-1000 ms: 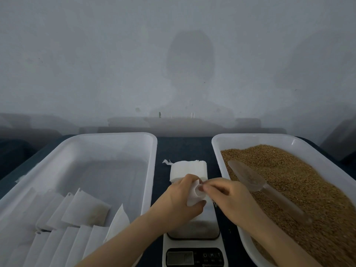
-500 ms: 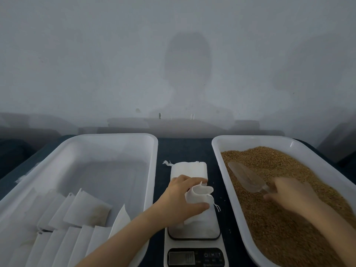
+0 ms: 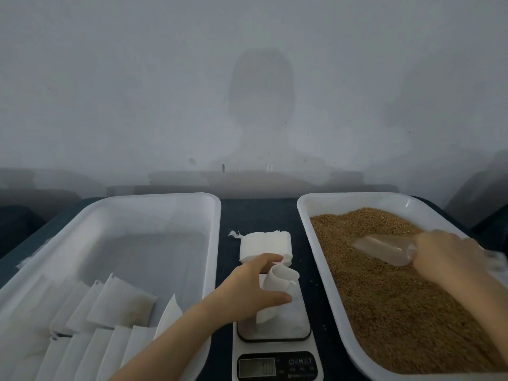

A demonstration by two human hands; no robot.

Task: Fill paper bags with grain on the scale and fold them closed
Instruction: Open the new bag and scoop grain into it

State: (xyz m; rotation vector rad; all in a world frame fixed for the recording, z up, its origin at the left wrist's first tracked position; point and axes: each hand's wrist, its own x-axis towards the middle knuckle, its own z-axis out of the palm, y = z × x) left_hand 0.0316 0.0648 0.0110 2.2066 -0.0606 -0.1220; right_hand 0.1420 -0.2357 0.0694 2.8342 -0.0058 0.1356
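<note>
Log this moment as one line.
left hand holds open white paper bag on white kitchen scale | right hand grips clear plastic scoop lying in brown grain | pour not yet done

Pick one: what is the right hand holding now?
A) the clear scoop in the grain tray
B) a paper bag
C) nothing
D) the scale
A: the right hand grips the handle end of the clear scoop, whose bowl lies on the grain. The left hand holds the paper bag open on the scale.
</note>
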